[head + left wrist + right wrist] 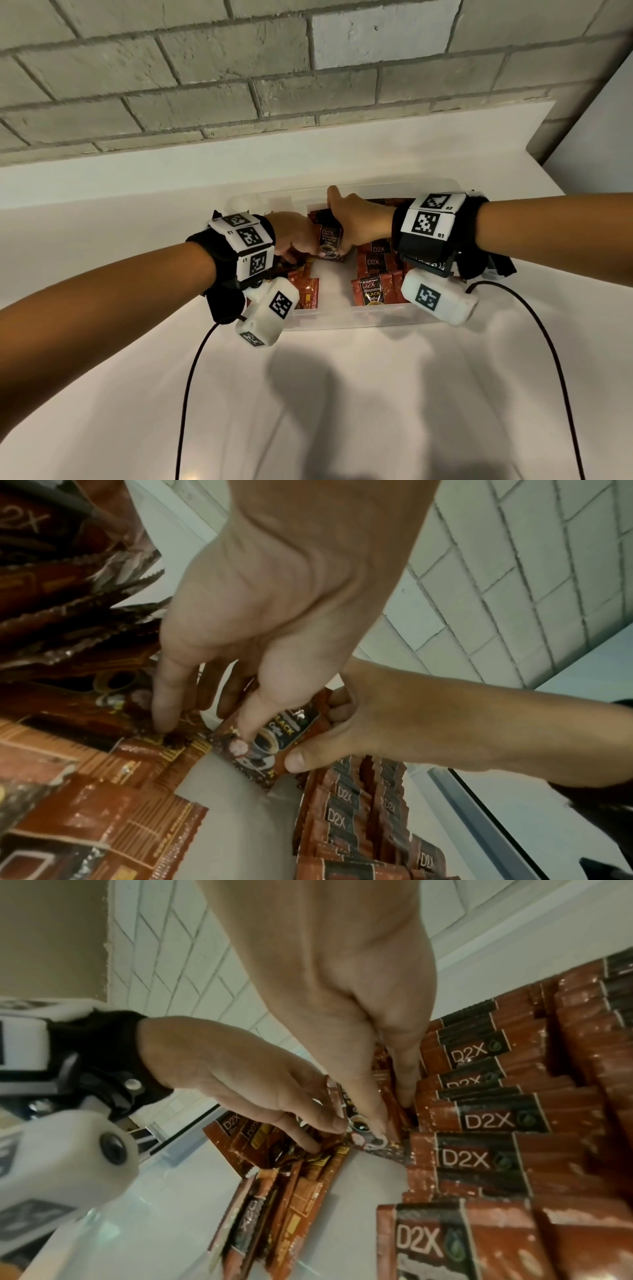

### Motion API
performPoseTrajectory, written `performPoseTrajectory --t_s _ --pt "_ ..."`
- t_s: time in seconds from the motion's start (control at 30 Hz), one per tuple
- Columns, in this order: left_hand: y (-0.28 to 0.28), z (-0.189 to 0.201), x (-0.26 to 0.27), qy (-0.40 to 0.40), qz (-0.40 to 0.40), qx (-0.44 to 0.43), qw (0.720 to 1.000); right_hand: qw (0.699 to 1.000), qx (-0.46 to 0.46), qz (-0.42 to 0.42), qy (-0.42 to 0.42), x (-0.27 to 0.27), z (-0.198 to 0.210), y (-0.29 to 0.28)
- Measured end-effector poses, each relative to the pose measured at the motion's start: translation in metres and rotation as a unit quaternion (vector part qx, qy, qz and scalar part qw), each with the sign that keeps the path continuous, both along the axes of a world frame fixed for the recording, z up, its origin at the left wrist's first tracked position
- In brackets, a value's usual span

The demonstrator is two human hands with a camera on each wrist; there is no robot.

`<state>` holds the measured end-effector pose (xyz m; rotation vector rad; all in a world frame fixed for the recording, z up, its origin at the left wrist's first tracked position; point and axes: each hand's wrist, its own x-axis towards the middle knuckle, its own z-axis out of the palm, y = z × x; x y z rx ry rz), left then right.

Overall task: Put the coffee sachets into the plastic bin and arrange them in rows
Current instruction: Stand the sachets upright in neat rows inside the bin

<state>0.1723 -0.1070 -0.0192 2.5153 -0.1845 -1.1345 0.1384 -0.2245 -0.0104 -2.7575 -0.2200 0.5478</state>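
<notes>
A clear plastic bin (349, 320) sits on the white counter. One brown and black coffee sachet (330, 240) stands upright in the middle of the bin, and both hands hold it. My right hand (344, 236) grips it from the right, thumb at its lower edge (298, 761) and fingers behind. My left hand (301, 248) pinches its lower end, with the thumb (241, 744) on the printed face. Another left finger (164, 721) touches the loose sachets (103, 791) at the bin's left. Overlapping rows of sachets (493, 1121) fill the right side.
Bare bin floor (335, 284) shows between the loose pile (306, 291) and the rows (373, 263). A grey brick wall (239, 85) rises behind the counter. Black cables (186, 394) hang from both wrist cameras across the counter in front.
</notes>
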Motion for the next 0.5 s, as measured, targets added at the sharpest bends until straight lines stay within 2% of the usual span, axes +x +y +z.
performPoseTrajectory --t_s 0.1,0.27,0.37,0.47,0.5 --pt "0.003 -0.001 0.002 0.008 0.043 -0.021 0.999 1.0 0.009 -0.014 0.004 0.001 0.004 -0.002" --pt "0.004 -0.001 0.006 0.009 0.06 -0.06 0.996 0.999 -0.009 0.008 -0.033 0.002 0.01 -0.007" --pt "0.007 0.011 0.001 -0.006 0.042 -0.076 0.996 0.998 -0.005 0.018 -0.062 0.001 0.011 -0.012" --pt "0.015 0.015 -0.001 -0.053 -0.008 -0.105 0.993 0.998 0.013 0.024 -0.062 0.002 0.012 -0.016" --pt "0.015 0.016 -0.004 -0.043 -0.011 -0.113 0.993 0.998 0.017 0.021 -0.062 0.002 0.013 -0.016"
